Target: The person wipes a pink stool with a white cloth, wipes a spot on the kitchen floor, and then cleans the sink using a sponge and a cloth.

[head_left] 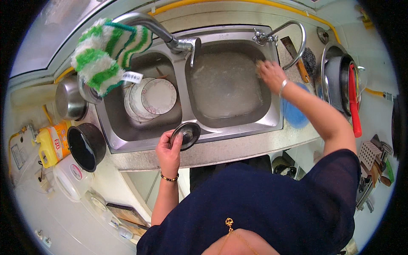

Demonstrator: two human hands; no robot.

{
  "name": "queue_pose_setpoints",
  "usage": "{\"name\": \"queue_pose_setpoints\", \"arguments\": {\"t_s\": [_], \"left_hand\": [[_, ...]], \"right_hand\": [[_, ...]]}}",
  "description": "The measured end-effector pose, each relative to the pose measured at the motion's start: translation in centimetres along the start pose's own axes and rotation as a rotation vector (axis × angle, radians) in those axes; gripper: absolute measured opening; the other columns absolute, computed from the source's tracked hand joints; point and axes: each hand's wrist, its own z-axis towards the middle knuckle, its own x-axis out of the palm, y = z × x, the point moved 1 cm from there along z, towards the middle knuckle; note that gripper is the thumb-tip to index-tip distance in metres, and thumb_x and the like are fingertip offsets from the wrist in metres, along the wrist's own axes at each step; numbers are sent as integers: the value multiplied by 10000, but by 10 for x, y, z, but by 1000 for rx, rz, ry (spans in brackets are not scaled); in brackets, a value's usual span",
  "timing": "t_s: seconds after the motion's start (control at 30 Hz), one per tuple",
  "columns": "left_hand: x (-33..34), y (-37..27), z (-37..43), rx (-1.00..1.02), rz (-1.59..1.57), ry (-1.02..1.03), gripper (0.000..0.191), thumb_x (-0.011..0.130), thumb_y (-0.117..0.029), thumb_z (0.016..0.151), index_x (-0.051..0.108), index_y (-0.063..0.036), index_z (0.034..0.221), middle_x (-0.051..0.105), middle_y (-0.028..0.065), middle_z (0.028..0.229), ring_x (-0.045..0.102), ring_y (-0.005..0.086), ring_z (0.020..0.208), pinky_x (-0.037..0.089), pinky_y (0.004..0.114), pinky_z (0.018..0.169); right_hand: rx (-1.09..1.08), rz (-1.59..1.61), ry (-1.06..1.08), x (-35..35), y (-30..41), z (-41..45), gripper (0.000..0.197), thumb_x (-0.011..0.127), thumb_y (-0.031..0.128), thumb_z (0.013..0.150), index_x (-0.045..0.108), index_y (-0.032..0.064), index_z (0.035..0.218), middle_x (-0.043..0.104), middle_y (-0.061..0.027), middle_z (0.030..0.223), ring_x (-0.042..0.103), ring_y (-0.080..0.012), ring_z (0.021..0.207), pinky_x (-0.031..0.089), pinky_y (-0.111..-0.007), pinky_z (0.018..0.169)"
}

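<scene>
My left hand (169, 149) grips a small round dark lid or disc (188, 136) by its edge, over the front rim of the double steel sink (223, 135). At the right basin's right wall, my right hand (271, 75) has its fingers round a small tan sponge or scrubber (258, 69), mostly hidden by the hand. Cloudy water (226, 86) stands in that basin. Patterned plates (158, 96) lie overlapping in the left basin, with brownish utensils (162, 72) behind them. A green-and-white striped cloth (97, 60) hangs over the large faucet (143, 22).
A second curved faucet (304, 38) rises at the back right. A cleaver (295, 55), steel scourer (308, 60), blue bowl (294, 110) and stacked pans (338, 79) are at the right. To the left stand a black pot (86, 147), steel pot (70, 98) and yellow jug (51, 145).
</scene>
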Motion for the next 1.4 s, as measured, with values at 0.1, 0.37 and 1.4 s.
{"name": "queue_pose_setpoints", "arguments": {"t_s": [0.1, 0.37, 1.4], "left_hand": [[-9, -3, 0, -9, -8, -7, 114, 570, -88, 794, 549, 3, 859, 549, -11, 770, 473, 36, 694, 386, 167, 643], [-40, 4, 9, -2, -5, -54, 108, 574, -109, 797, 547, -7, 823, 540, -28, 726, 456, 25, 644, 373, 155, 586], [-42, 4, 9, -41, 23, -144, 136, 577, -70, 786, 569, 5, 900, 567, -7, 796, 482, 38, 714, 382, 167, 665]], "right_hand": [[45, 251, 239, -20, 55, -57, 275, 499, 152, 674, 604, 98, 922, 473, -85, 1032, 420, -243, 932, 354, -368, 758], [585, 985, -37, -101, 220, 13, 329, 501, 120, 634, 539, 63, 956, 543, -114, 901, 479, -290, 854, 359, -429, 730], [618, 2598, -8, 11, 158, 98, 347, 566, 161, 725, 485, 49, 1043, 528, -20, 900, 538, -122, 737, 450, -237, 642]]}}
